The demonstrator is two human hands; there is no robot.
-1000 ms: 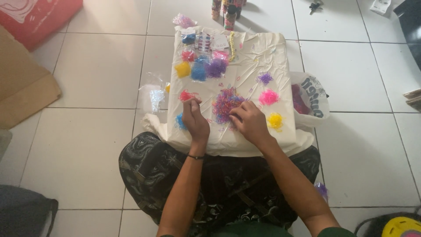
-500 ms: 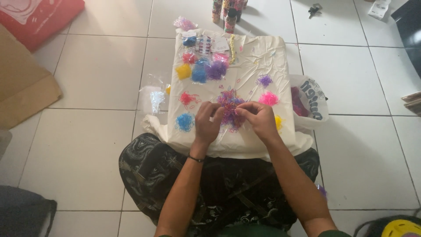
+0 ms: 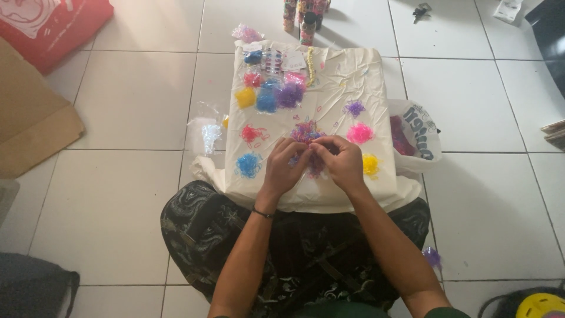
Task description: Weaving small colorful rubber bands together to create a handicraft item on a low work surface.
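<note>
Bands [image 3: 307,134], the small mixed-colour rubber loops, sit in a heap on the cream sheet [image 3: 353,76] right under my fingertips, and that heap is what I am working through. My left hand [image 3: 283,168] and right hand [image 3: 340,162] meet over it, fingertips pinched together; I judge they nip a band or two, but the loops are too small to see for sure.

Nearest me, my patterned trousers [image 3: 200,229] are crossed under the sheet's front edge. Left of my hands lies a blue pile [image 3: 249,165], beyond it a red pile [image 3: 253,134]. Right of my hands are a yellow pile [image 3: 370,164], a pink pile [image 3: 359,133] and, further on, a small purple pile [image 3: 354,108].

By my reckoning the sorting is partly done: five colours lie apart, yet the mixed heap remains a fair clump.

At the far end of the sheet, filled bags [image 3: 268,97] of yellow, blue, red and purple lie touching one another. A white bag [image 3: 421,132] rests at the sheet's right edge, and bottles [image 3: 306,17] stand on the tiles past it.
</note>
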